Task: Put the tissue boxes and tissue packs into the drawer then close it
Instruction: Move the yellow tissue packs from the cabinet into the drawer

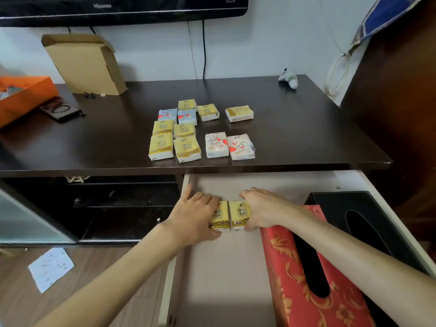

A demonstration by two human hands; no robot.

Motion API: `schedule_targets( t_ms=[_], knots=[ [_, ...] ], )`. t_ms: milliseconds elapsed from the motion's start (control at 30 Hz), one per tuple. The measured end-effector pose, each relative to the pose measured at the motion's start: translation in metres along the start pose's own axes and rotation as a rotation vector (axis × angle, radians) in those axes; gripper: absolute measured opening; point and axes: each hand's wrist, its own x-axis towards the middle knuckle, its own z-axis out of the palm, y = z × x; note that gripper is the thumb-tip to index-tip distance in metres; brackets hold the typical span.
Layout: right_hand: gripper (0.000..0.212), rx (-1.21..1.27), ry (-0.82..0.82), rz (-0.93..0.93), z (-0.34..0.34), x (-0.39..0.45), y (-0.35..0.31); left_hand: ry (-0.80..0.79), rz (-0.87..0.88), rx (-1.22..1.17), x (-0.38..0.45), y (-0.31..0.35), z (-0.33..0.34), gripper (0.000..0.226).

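The white drawer [219,279] stands pulled out below the dark table [295,138]. Inside it, my left hand [195,213] grips a yellow tissue pack [220,217], and my right hand [262,208] grips a second yellow tissue pack [240,214]; the two packs touch side by side near the drawer's back. A red patterned tissue box [295,274] and a black tissue box [363,215] lie along the drawer's right side. Several tissue packs remain on the table: yellow ones [162,146], blue ones [187,116] and white heart-printed ones [217,145].
A cardboard box [87,64] and an orange box [26,95] stand at the table's back left. A white bottle [291,80] lies at the back right. A TV hangs above. Open dark shelves [106,208] sit left of the drawer; a paper [50,267] lies on the floor.
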Motion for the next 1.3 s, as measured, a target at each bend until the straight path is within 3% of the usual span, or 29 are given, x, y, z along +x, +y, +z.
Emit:
schedule_targets(
  t_ms=[100, 433, 633, 700, 833, 933, 1033, 1133, 1300],
  knots=[
    [0.047, -0.022, -0.003, 0.003, 0.0, 0.002, 0.0, -0.015, 0.013, 0.006, 0.006, 0.0, -0.001, 0.075],
    [0.055, -0.045, 0.036, 0.011, 0.003, 0.004, 0.0, -0.042, 0.015, -0.052, 0.015, -0.001, -0.002, 0.081],
    [0.081, -0.064, 0.104, -0.026, 0.005, 0.003, 0.001, 0.009, -0.002, -0.098, 0.009, 0.002, -0.013, 0.085],
    [0.086, 0.052, 0.157, -0.058, 0.003, -0.006, 0.001, 0.057, -0.012, -0.166, 0.002, -0.001, -0.026, 0.08],
    [0.04, 0.385, 0.391, -0.206, -0.017, -0.017, -0.002, 0.37, -0.105, -0.312, -0.02, -0.037, -0.055, 0.049],
    [0.038, 0.436, 0.561, -0.343, -0.054, -0.004, -0.023, 0.496, -0.257, -0.321, -0.019, -0.082, -0.073, 0.04],
    [0.045, 0.244, 0.613, -0.455, -0.088, 0.027, -0.056, 0.38, -0.348, -0.323, -0.004, -0.119, -0.076, 0.05],
    [0.059, -0.017, 0.5, -0.435, -0.101, 0.061, -0.082, 0.225, -0.391, -0.33, 0.008, -0.133, -0.069, 0.052],
    [0.03, -0.206, 0.423, -0.449, -0.101, 0.087, -0.089, 0.147, -0.338, -0.277, 0.009, -0.144, -0.066, 0.04]
  ],
)
